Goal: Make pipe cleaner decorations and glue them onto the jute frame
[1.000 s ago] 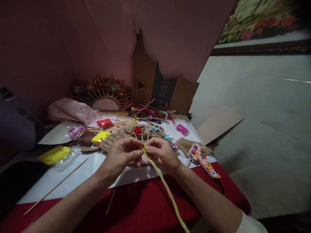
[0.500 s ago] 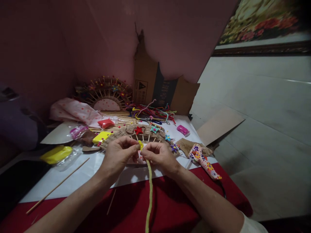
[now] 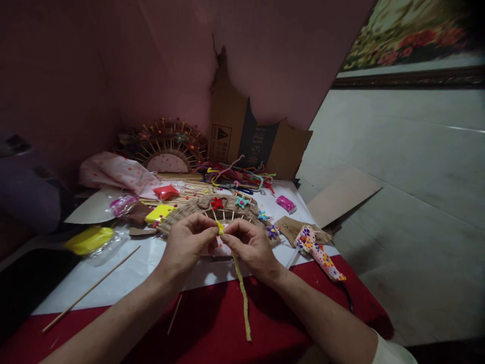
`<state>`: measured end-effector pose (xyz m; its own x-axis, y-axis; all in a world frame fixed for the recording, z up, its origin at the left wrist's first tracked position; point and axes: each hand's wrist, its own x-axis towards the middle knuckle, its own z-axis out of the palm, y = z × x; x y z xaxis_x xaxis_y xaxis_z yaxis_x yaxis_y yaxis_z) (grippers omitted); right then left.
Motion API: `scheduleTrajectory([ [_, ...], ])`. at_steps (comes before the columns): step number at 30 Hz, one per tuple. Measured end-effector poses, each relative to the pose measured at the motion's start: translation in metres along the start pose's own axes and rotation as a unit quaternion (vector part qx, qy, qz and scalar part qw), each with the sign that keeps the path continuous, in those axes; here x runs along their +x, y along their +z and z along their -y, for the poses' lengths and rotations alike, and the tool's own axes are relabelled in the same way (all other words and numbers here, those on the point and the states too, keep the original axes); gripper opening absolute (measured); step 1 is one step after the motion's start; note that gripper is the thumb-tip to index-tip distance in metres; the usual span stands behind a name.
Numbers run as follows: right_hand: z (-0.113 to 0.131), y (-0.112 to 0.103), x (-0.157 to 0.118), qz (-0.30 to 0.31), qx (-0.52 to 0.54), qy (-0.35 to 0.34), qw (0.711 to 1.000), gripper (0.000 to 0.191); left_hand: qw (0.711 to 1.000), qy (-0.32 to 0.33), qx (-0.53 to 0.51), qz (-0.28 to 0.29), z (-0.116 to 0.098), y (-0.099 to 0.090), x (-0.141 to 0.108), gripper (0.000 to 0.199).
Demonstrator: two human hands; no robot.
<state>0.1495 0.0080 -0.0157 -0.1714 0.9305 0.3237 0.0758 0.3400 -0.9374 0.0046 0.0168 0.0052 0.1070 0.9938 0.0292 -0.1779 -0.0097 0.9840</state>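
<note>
Yellow fuzzy stem [image 3: 242,293]: held up between your two hands, in front of the twine-wrapped arch [image 3: 182,215]. Its top is bunched into a small folded shape at your fingertips; the long tail hangs down over the red cloth [image 3: 212,313].

Left hand [image 3: 189,240]: thumb and index fingers pinching the folded yellow end. Right hand [image 3: 250,247]: fingers pinched together on the stem just beside it. The view is dim and small there, so the exact shape of the fold is hard to make out.

Behind your hands, the arch carries a red star [image 3: 217,203], a teal star [image 3: 242,201], a light blue star [image 3: 262,215] and a purple star [image 3: 272,231]. White paper [image 3: 125,283] lies under it on the surface.

To your right: a magenta packet [image 3: 285,203] and a flower-patterned tool [image 3: 316,253] with a dark cord. To your left: a yellow packet [image 3: 91,240] and a thin wooden stick [image 3: 91,289]. Farther back: a tangle of coloured stems [image 3: 242,177], then a cut cardboard piece [image 3: 227,121] upright near the wall.
</note>
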Motion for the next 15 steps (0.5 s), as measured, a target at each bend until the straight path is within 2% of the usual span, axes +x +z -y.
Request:
scheduleTrajectory([
  [3,0.0023,-0.0006,-0.0013,-0.008,-0.046,-0.031,0.998,0.011,1.000,0.008,0.006,-0.001,-0.0011,0.0006,-0.0006,0.012],
  [8,0.0005,-0.0018,0.0031,0.051,0.060,0.058,0.995,0.015,1.000,0.020,0.002,-0.021,-0.0034,-0.0009,-0.0003,0.012],
  [10,0.0006,-0.0030,0.0043,0.053,0.067,0.066,0.994,0.015,1.000,0.024,0.000,-0.021,-0.0045,-0.0020,-0.0001,0.011],
  [12,0.0020,-0.0052,0.0041,0.042,0.015,0.032,0.999,0.010,0.999,0.026,0.003,-0.018,-0.0061,-0.0027,-0.0002,0.011],
  [15,0.0052,-0.0099,0.0018,0.029,-0.136,-0.094,0.986,0.007,0.999,0.026,0.011,-0.017,-0.0089,-0.0022,-0.0013,0.010],
])
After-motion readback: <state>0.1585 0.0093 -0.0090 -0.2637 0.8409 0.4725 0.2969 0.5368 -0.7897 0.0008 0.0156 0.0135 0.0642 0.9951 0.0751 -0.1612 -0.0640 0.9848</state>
